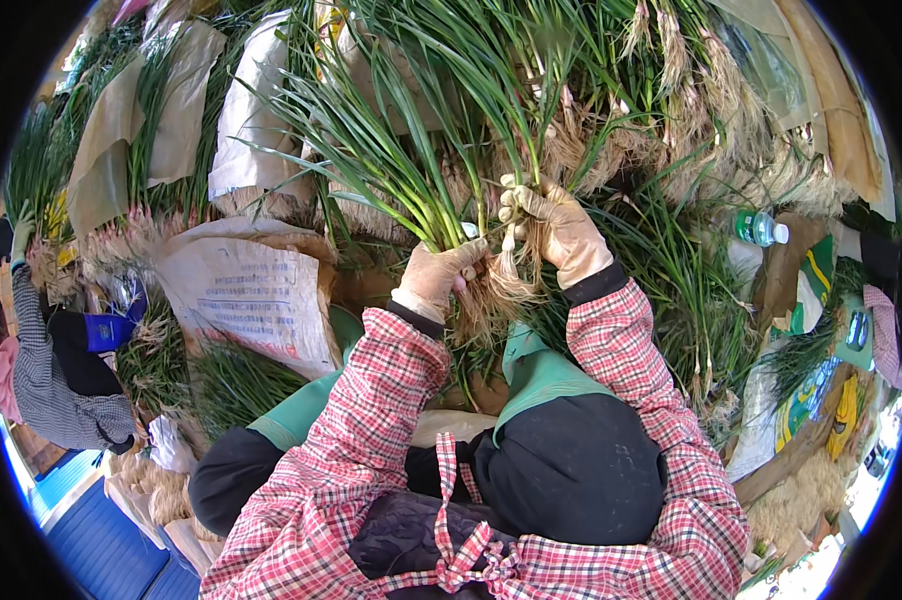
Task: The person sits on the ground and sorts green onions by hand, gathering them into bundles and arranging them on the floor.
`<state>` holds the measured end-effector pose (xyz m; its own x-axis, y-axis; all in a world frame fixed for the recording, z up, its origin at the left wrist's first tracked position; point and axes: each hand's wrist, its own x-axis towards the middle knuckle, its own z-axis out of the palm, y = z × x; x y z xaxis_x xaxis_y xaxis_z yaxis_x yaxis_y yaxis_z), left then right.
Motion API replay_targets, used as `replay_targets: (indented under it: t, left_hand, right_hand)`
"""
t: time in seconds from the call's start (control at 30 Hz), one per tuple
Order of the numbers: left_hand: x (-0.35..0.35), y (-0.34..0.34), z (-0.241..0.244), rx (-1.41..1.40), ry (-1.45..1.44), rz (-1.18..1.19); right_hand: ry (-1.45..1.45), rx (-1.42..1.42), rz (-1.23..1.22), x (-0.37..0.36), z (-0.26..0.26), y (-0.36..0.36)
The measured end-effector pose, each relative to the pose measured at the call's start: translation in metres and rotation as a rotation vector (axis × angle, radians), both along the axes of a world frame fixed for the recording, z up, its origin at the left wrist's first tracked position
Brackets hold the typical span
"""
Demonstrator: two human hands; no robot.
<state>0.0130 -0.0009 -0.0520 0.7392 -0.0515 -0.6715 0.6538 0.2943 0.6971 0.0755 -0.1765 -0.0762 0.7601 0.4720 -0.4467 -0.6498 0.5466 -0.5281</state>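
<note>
My left hand (434, 279), in a thin pale glove, grips a bunch of green garlic (413, 187) low on its stems. The long leaves fan out up and left, and tangled brown roots (487, 306) hang below the fist. Just to the right, my right hand (567, 231), gloved alike, pinches the lower stems of a few more green garlic plants (524, 139). A small white bulb (508, 244) with roots shows between the hands. Curled fingers partly hide the stems in both hands.
Rooted bundles of green garlic (691, 90) line the far side, some wrapped in sacking. Loose plants (668, 277) lie to the right, near a plastic bottle (758, 228). A printed woven sack (256, 300) lies left; beyond it, a co-worker's checked sleeve (29, 315) reaches toward plants.
</note>
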Motion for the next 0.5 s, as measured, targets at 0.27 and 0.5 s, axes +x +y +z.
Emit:
replay_targets:
  t: [0.27,0.5]
  left_hand:
    - [-0.006,-0.005,0.004,-0.155,-0.105,-0.077]
    - [-0.017,-0.026,0.007,-0.097,-0.142,0.112]
  right_hand:
    - [-0.173,-0.293,-0.144,-0.021,0.007,0.031]
    - [-0.118,-0.304,-0.278,-0.033,0.015,0.049]
